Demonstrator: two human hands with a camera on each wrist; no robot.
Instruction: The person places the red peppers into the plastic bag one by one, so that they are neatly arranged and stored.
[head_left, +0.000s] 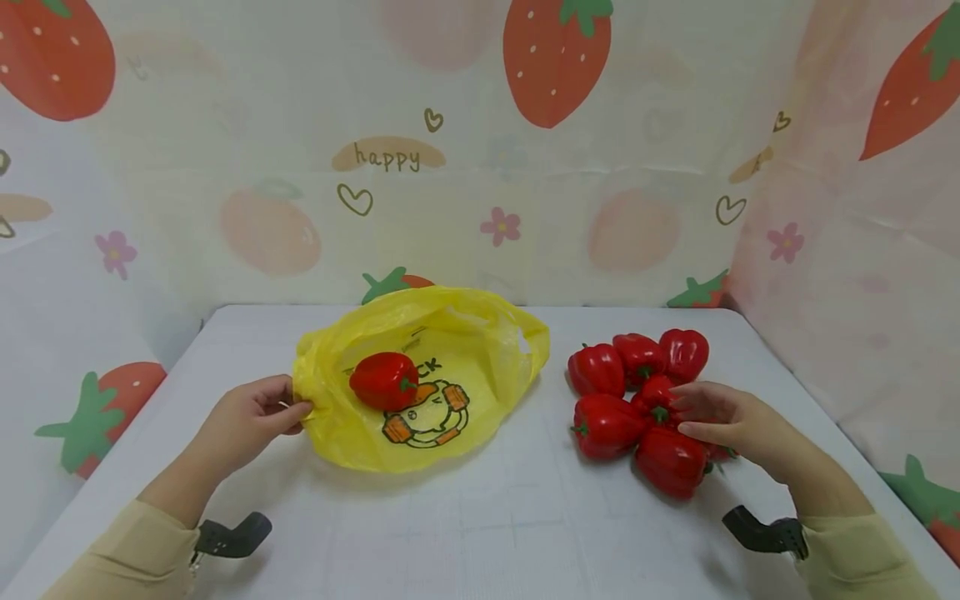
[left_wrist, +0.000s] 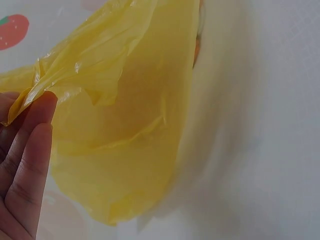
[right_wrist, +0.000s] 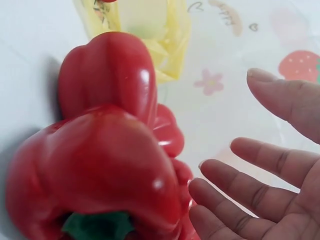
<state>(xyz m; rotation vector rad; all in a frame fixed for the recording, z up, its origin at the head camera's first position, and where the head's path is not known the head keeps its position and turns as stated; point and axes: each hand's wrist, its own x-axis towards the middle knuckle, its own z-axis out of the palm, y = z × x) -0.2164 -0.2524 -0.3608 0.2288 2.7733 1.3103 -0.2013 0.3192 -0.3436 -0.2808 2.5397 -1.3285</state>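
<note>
My left hand (head_left: 251, 421) pinches the left rim of a yellow plastic bag (head_left: 495, 400), and the left wrist view shows its fingers (left_wrist: 37, 150) at the crumpled edge. Inside the bag's wide mouth lies one red bell pepper (head_left: 384, 381), above a printed cartoon face with headphones. On the right, my right hand (head_left: 738, 421) hovers over a cluster of several red bell peppers (head_left: 607, 427), fingers spread apart and nothing between them. In the right wrist view a large pepper (right_wrist: 100, 170) with a green stem sits close beside the fingertips.
A white table (head_left: 487, 533) carries the bag on the left and the pepper cluster on the right. Behind and at both sides hangs a pale curtain (head_left: 480, 250) printed with strawberries, hearts and flowers. Each wrist wears a dark camera mount (head_left: 234, 536).
</note>
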